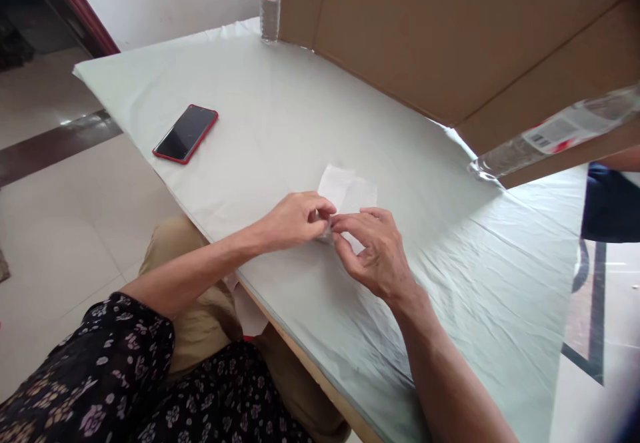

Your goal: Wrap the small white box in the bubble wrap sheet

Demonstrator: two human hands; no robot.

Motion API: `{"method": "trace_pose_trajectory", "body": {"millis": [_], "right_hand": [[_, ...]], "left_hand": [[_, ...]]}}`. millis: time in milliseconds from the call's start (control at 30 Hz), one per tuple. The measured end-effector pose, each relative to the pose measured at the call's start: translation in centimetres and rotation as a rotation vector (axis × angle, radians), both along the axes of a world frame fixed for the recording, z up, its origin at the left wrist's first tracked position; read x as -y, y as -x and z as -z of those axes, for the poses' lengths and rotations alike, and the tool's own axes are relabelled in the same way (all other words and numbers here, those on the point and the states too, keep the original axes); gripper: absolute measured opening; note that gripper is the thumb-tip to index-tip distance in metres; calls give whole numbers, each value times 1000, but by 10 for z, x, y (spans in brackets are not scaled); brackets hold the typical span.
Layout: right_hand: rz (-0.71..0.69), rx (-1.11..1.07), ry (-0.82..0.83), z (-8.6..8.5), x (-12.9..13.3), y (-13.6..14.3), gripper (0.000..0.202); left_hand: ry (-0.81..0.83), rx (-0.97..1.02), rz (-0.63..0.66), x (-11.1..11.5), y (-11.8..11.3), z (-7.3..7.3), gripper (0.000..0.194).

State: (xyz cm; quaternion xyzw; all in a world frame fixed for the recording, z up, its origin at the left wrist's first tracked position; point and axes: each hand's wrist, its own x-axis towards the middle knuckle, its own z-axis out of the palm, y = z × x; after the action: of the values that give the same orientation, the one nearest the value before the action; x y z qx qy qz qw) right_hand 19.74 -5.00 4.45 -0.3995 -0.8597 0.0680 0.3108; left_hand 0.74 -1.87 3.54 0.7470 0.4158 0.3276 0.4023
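Observation:
Over the pale green cloth-covered table, my left hand (304, 219) and my right hand (373, 246) meet fingertip to fingertip. Both are closed in a pinch at a small crinkled, see-through piece (327, 232), which looks like thin plastic; the fingers hide most of it. A thin white sheet (345, 188), like paper or tissue, lies just beyond the fingertips. Part of it also shows through the gap between my right thumb and forefinger.
A phone in a red case (186, 133) lies near the table's left edge. A large cardboard panel (400, 36) stands across the back, with a clear bottle (271, 9) at its left end and another bottle (555, 137) lying slanted against its right. Another person's dark clothing (611, 206) shows at right.

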Motion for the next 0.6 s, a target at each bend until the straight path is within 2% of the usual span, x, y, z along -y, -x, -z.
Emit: {"method": "trace_pose_trajectory", "body": {"millis": [100,167,233,333,433,533,600], "right_hand": [[102,-74,-24,-2,1,-8,9],[255,-106,-22,-5,2,-18,8],[410,-107,78,-8,4,-32,11],[560,-53,362,-7,7,-52,31],[598,-37,619,1,10,-63,51],[588,-155,772,9,10,-60,68],[570,-256,813,14,7,-52,77]], "left_hand": [[-331,-184,14,5,-4,7,19],[-459,-257,3,6,-4,10,20],[-529,-286,1,6,-3,12,21],[-551,-273,22,5,-3,13,20],[-530,-272,37,7,-3,13,19],[-502,-298,23,10,-5,13,19],[-485,-320,15,12,-7,11,20]]}}
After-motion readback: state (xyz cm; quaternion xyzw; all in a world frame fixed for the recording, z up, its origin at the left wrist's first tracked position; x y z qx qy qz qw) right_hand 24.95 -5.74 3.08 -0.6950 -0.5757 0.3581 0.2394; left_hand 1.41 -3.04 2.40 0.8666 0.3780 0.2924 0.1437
